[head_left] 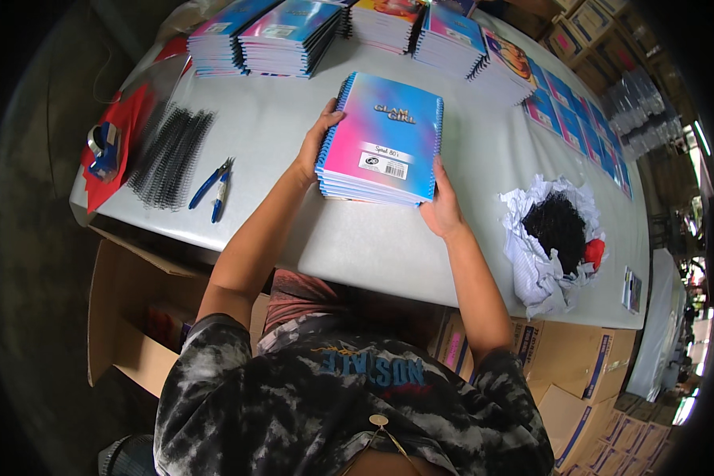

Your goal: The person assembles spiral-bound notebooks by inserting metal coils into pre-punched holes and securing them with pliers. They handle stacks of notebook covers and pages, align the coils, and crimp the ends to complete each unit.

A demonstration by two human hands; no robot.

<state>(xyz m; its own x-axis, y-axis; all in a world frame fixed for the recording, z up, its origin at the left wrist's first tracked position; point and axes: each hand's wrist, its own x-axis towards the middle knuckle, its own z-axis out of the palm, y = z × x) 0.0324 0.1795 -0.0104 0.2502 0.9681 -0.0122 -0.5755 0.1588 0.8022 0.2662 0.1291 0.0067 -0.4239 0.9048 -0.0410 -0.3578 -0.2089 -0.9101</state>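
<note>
Between my two hands is a stack of spiral notebooks [381, 135] with blue and pink covers, at the middle of the table. My left hand [319, 139] grips the stack's left side, thumb on the top cover. On the right side, my right hand [443, 202] presses against the lower corner, fingers partly hidden behind the stack. Coil binding shows along both long sides of the stack. To the left lie blue-handled pliers [205, 187], a blue and white pen-like tool [220, 198] and a bundle of black spiral coils [173, 159].
Notebook piles [289, 40] line the far edge. Loose covers [563, 111] lie at the far right. Crumpled white paper [531, 262] holds a tangle of black scraps [555, 230]. A blue tape dispenser [104, 155] rests on red sheets [123, 151]. An open cardboard box [127, 317] stands below left.
</note>
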